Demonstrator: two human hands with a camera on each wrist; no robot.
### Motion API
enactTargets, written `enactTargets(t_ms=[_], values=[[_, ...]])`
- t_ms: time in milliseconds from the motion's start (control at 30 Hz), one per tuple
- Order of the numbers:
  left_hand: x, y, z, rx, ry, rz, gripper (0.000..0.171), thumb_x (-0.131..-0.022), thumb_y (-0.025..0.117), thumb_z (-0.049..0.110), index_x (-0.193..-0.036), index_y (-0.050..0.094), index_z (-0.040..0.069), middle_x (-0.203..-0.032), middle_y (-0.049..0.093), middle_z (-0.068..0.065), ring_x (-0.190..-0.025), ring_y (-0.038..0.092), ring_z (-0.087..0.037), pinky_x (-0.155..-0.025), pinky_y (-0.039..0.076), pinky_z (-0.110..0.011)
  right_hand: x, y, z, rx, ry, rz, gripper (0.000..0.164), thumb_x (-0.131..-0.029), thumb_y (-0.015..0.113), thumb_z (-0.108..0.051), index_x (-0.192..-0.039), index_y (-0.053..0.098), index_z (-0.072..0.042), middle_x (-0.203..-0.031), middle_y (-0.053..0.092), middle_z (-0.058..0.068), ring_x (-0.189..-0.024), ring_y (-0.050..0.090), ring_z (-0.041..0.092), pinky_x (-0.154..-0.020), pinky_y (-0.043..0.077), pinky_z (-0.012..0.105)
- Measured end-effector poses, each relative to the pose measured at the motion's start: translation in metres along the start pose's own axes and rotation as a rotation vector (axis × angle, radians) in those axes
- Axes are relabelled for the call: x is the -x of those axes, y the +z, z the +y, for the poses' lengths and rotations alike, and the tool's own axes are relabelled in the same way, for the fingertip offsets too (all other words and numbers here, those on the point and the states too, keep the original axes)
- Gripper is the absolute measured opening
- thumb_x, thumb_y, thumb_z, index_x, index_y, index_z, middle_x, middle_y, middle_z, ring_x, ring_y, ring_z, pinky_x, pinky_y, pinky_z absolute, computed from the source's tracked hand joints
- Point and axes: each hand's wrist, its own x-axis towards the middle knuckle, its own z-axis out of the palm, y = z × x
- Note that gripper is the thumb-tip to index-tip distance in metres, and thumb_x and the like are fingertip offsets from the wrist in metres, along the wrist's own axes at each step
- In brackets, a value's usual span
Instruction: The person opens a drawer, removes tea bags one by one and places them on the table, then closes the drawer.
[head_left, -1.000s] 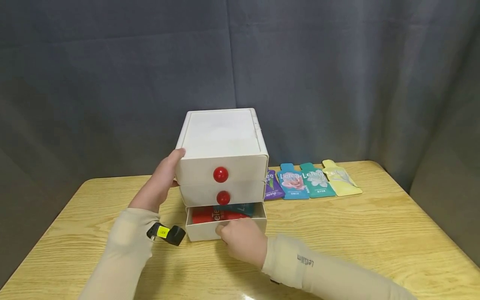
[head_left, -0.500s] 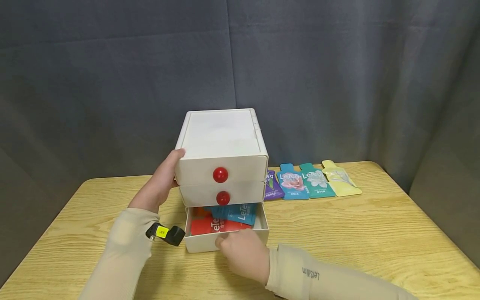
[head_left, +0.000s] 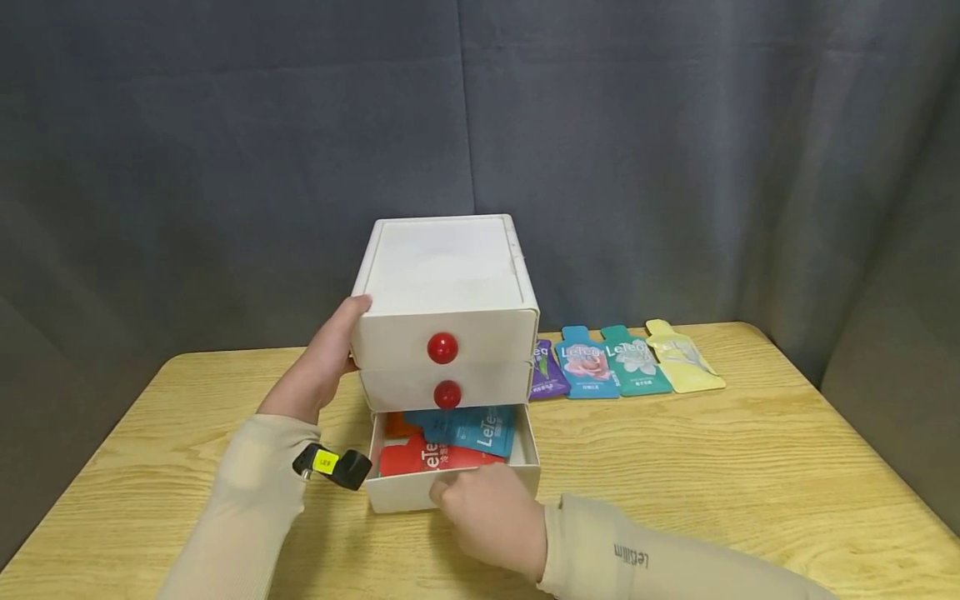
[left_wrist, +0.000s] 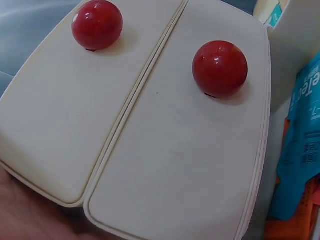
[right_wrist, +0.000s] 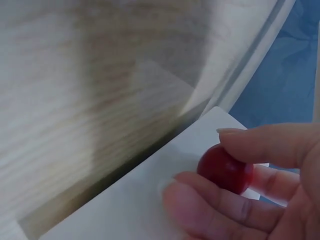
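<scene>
A white drawer cabinet [head_left: 446, 267] with red round knobs stands on the table. Its bottom drawer [head_left: 405, 493] is pulled out, showing a red sachet [head_left: 420, 457], a blue sachet [head_left: 472, 429] and a bit of an orange one [head_left: 397, 425]. My right hand [head_left: 491, 517] grips the red knob [right_wrist: 226, 169] of that drawer, with fingers and thumb around it in the right wrist view. Against the cabinet's left side lies my left hand [head_left: 318, 367], its thumb on the top front edge. The two upper drawers are closed, as the left wrist view also shows.
Right of the cabinet lie a purple sachet [head_left: 547, 371], a blue floral sachet [head_left: 588, 367], a green one [head_left: 636, 365] and a yellow one [head_left: 684, 358] in a row. Behind the wooden table [head_left: 712, 467] hangs a dark grey curtain [head_left: 637, 150].
The bottom drawer has slid out toward me with my right hand on its knob, uncovering more of the sachets. My left hand has stayed on the cabinet's side.
</scene>
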Motion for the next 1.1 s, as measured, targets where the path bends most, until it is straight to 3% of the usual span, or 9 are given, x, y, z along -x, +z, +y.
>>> enactTargets(t_ms=[200, 433, 567, 700, 900, 1000, 1100], values=[[0.000, 0.001, 0.001, -0.009, 0.001, 0.003, 0.072, -0.097, 0.018, 0.053, -0.152, 0.020, 0.005, -0.148, 0.022, -0.022, -0.134, 0.023, -0.039, -0.108, 0.021, -0.056, 0.006, -0.004, -0.009, 0.059, -0.009, -0.031, 0.007, -0.080, 0.075, -0.015, -0.086, 0.073, -0.018, -0.071, 0.067, -0.007, -0.059, 0.060, 0.008, -0.051, 0.043, 0.021], [0.001, 0.001, 0.002, -0.015, 0.004, -0.004, 0.072, -0.098, 0.018, 0.053, -0.152, 0.018, 0.006, -0.148, 0.021, -0.023, -0.133, 0.023, -0.040, -0.108, 0.021, -0.056, 0.009, -0.004, -0.013, 0.030, -0.030, -0.061, 0.017, -0.084, 0.077, -0.026, -0.099, 0.076, -0.018, -0.092, 0.073, -0.007, -0.072, 0.066, 0.008, -0.072, 0.053, 0.023], [0.001, 0.002, 0.002, -0.013, 0.000, -0.003, 0.072, -0.098, 0.018, 0.053, -0.153, 0.017, 0.007, -0.149, 0.020, -0.022, -0.133, 0.023, -0.040, -0.109, 0.020, -0.056, 0.013, -0.005, -0.016, 0.025, -0.021, -0.069, 0.018, -0.084, 0.078, -0.027, -0.099, 0.076, -0.019, -0.086, 0.072, -0.008, -0.070, 0.064, 0.007, -0.073, 0.052, 0.022], [0.002, 0.002, 0.002, -0.014, -0.001, -0.006, 0.072, -0.098, 0.019, 0.053, -0.153, 0.016, 0.007, -0.149, 0.020, -0.022, -0.134, 0.022, -0.040, -0.108, 0.020, -0.056, 0.014, -0.019, -0.012, -0.084, -0.019, -0.082, 0.017, -0.085, 0.076, -0.028, -0.098, 0.073, -0.018, -0.083, 0.071, -0.009, -0.064, 0.059, 0.003, -0.064, 0.047, 0.015], [0.002, 0.001, 0.002, -0.018, 0.003, -0.003, 0.072, -0.097, 0.019, 0.054, -0.153, 0.017, 0.007, -0.149, 0.020, -0.022, -0.134, 0.022, -0.039, -0.108, 0.020, -0.056, 0.010, -0.030, 0.000, -0.152, 0.013, 0.109, 0.009, -0.088, 0.072, -0.021, -0.082, 0.069, -0.015, -0.058, 0.057, -0.008, -0.049, 0.050, 0.003, -0.047, 0.030, 0.012], [0.002, 0.001, 0.002, -0.017, -0.002, -0.004, 0.072, -0.098, 0.019, 0.053, -0.153, 0.017, 0.007, -0.149, 0.020, -0.022, -0.134, 0.021, -0.039, -0.109, 0.020, -0.056, 0.006, -0.023, 0.008, -0.154, 0.053, 0.215, 0.009, -0.087, 0.073, -0.017, -0.081, 0.070, -0.012, -0.060, 0.060, -0.005, -0.052, 0.052, 0.007, -0.050, 0.036, 0.013], [0.002, 0.001, 0.002, -0.017, -0.010, -0.005, 0.073, -0.098, 0.018, 0.054, -0.152, 0.017, 0.005, -0.149, 0.020, -0.023, -0.134, 0.022, -0.039, -0.109, 0.020, -0.056, 0.000, -0.014, 0.016, -0.155, 0.119, 0.264, 0.007, -0.084, 0.076, -0.015, -0.084, 0.072, -0.009, -0.071, 0.064, -0.001, -0.062, 0.054, 0.012, -0.058, 0.043, 0.019]])
